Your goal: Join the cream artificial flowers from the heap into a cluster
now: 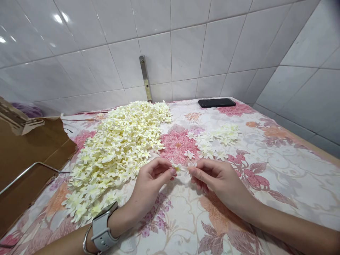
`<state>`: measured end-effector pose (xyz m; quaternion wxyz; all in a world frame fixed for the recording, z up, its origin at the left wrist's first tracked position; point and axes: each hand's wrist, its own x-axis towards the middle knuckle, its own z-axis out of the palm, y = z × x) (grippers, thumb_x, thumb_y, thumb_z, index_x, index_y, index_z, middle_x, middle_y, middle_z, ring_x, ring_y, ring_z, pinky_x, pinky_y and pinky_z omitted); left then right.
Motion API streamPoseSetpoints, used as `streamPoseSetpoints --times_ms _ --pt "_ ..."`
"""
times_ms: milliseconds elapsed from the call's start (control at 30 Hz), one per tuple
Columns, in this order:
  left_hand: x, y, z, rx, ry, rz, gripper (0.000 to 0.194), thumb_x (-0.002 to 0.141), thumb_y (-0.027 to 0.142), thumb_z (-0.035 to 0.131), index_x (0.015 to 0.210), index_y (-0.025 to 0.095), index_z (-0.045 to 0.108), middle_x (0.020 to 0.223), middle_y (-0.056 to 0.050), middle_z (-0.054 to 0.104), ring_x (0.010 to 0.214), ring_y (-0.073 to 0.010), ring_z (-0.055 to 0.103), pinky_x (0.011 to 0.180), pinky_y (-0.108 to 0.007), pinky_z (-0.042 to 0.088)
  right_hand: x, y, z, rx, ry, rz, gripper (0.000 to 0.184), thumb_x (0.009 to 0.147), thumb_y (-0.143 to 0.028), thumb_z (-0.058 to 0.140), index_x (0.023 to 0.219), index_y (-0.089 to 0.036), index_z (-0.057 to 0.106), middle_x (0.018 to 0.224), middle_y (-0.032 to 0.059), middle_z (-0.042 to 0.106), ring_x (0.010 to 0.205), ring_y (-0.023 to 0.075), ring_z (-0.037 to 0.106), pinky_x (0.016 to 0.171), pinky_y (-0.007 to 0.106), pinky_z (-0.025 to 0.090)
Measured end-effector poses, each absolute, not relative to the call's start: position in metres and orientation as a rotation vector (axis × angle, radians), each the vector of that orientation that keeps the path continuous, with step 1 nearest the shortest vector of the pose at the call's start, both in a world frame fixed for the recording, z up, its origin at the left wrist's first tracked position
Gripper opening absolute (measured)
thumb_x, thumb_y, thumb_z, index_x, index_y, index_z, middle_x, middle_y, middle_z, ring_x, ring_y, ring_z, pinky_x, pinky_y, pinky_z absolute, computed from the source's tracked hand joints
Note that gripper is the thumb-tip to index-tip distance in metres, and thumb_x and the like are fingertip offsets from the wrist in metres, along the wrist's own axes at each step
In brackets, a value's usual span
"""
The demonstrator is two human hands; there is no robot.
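Note:
My left hand (pixel 155 179) pinches a small white artificial flower (pixel 177 168) with a yellowish centre between thumb and fingers. Close beside it, my right hand (pixel 212 174) is closed on another white flower (pixel 192 165), its petals showing at the fingertips. Both hands hover just above the cloth, with only a small gap between them. To the left spreads a large heap of pale yellow-white flowers (pixel 122 138). A smaller, looser group of white flowers (pixel 209 143) lies beyond my right hand, and a single flower (pixel 189 154) rests just past my fingertips.
A patterned floral tablecloth (pixel 265 156) covers the table. A black phone (pixel 217 102) lies near the back edge. At the left stands a torn cardboard box (pixel 34 152) with a bent metal rod (pixel 37 163) against it. White wall tiles (pixel 188 49) with a metal bracket (pixel 145 78) rise behind.

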<state>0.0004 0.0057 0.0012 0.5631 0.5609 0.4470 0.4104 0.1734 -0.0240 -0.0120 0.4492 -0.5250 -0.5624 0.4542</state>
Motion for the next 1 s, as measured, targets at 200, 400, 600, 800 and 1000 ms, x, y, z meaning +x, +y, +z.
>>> streamPoseSetpoints --times_ms 200,400,600,800,1000 --pt "0.000 0.006 0.000 1.325 1.042 0.987 0.004 0.070 0.018 0.068 0.069 0.018 0.064 0.068 0.002 0.063 0.064 -0.0113 0.060 0.062 -0.021 0.049 0.181 -0.013 -0.014 -1.248 -0.893 1.197 0.028 0.075 -0.038 0.067 0.093 -0.020 0.055 0.072 0.0008 0.067 0.055 0.0119 0.057 0.051 0.023 0.046" --pt "-0.001 0.004 -0.002 1.365 0.992 0.936 0.003 0.070 0.016 0.069 0.070 0.018 0.067 0.071 0.001 0.066 0.069 -0.0127 0.062 0.065 -0.021 0.049 0.171 -0.022 -0.011 -1.226 -0.971 1.214 0.049 0.071 -0.041 0.072 0.103 -0.026 0.038 0.070 -0.0055 0.058 0.052 0.0111 0.055 0.048 0.022 0.046" --pt "-0.002 0.004 -0.003 1.359 0.990 0.927 0.004 0.071 0.016 0.069 0.072 0.018 0.067 0.072 0.001 0.067 0.070 -0.0128 0.062 0.066 -0.021 0.049 0.176 -0.019 -0.011 -1.309 -1.131 0.968 0.052 0.080 -0.046 0.059 0.124 -0.027 0.037 0.118 0.0085 0.054 0.093 0.0203 0.060 0.072 0.034 0.052" --pt "-0.002 0.004 -0.004 1.351 0.982 0.945 0.004 0.072 0.015 0.069 0.072 0.018 0.067 0.071 0.003 0.066 0.067 -0.0099 0.061 0.064 -0.017 0.048 0.188 -0.014 -0.005 -1.249 -1.791 0.551 0.014 0.086 -0.027 0.051 0.092 -0.022 0.062 0.106 0.0080 0.062 0.103 0.0244 0.055 0.087 0.042 0.044" --pt "-0.002 0.001 -0.005 1.461 0.892 0.932 0.006 0.073 0.015 0.069 0.077 0.020 0.068 0.078 0.003 0.069 0.073 -0.0103 0.063 0.069 -0.017 0.050 0.177 -0.026 -0.009 -1.075 -2.082 0.529 0.015 0.087 -0.014 0.045 0.086 -0.015 0.060 0.082 0.0078 0.065 0.078 0.0197 0.060 0.068 0.032 0.048"
